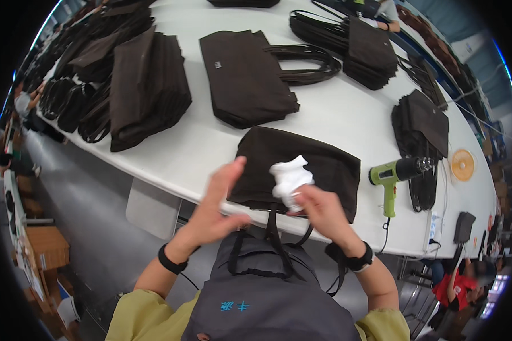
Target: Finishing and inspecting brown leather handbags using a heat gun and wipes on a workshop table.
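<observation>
My right hand (323, 210) grips a crumpled white cloth (288, 173) over a dark brown fabric tote bag (330, 165) lying flat at the table's front edge, its straps (272, 226) hanging down over the edge. My left hand (216, 207), slightly blurred, is raised by the bag's left side with thumb and fingers apart, holding nothing. Just right of the bag, a green and black heat gun (392, 182) rests on the white table (153, 170) with its cord running off the front edge.
Folded bag stacks (148, 91) cover the left side; more bags lie centre (239, 79), back right (370, 51) and right (424, 125). An orange disc (462, 165) and power strip (433, 227) sit at right. Other workers (458, 287) are around the edges; a grey stool (148, 210) stands below.
</observation>
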